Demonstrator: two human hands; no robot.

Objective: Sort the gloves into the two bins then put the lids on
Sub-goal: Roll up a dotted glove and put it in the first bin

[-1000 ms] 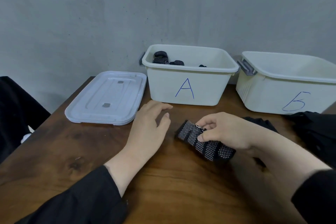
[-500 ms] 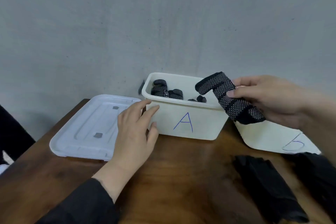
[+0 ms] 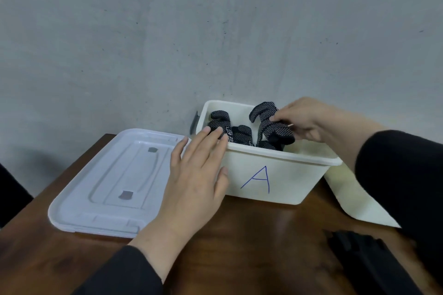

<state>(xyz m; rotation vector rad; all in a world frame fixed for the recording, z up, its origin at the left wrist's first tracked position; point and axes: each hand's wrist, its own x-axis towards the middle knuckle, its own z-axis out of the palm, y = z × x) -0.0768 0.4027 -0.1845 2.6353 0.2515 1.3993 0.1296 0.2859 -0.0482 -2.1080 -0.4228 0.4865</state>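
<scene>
From the head view, the right hand (image 3: 304,118) reaches over bin A (image 3: 275,170), its fingers (image 3: 278,119) curled and pinching a dotted glove (image 3: 271,127) that hangs inside the bin's opening, above the rim. Two more dotted gloves (image 3: 230,128) already lie in the bin's left part. The left hand (image 3: 199,175) rests flat against the bin's left front corner, fingers straight and slightly spread; its fingertips (image 3: 221,133) reach over the rim, and the thumb lies against the front wall beside the blue letter A. It holds nothing.

A white lid (image 3: 107,182) lies flat on the counter (image 3: 251,246) left of bin A, its near right edge hidden under the left hand. A second bin (image 3: 354,201) stands right of bin A, mostly hidden by the right sleeve (image 3: 402,175). A plain black glove (image 3: 364,261) lies on the counter at lower right, blurred. A grey wall (image 3: 215,31) rises behind the bins.
</scene>
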